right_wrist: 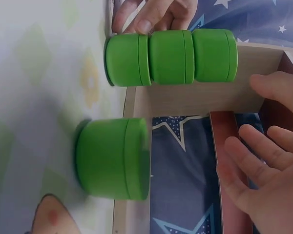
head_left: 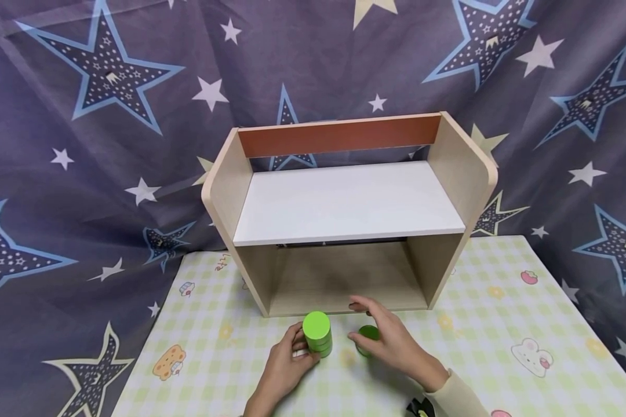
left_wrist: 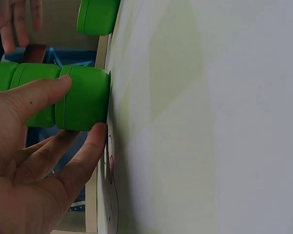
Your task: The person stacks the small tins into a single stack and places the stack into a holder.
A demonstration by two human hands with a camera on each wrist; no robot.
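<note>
Three small green lidded jars (right_wrist: 171,57) stand upright in a stack on the tablecloth. My left hand (head_left: 286,362) holds this stack low down, its thumb (left_wrist: 49,92) along one side and the fingers on the other. To the right, a single green jar (right_wrist: 112,158) stands apart on the cloth. My right hand (head_left: 393,341) is above and beside that jar, fingers spread and nothing in them; in the right wrist view a space shows between hand and jar. The head view shows the single jar (head_left: 368,340) partly hidden behind the right hand.
Just behind the hands stands a wooden shelf unit (head_left: 349,202) with a white upper shelf and a brown back rail. A checkered tablecloth (head_left: 501,313) covers the table. Star-patterned fabric (head_left: 135,145) hangs behind. A small dark object (head_left: 420,407) lies by the right sleeve.
</note>
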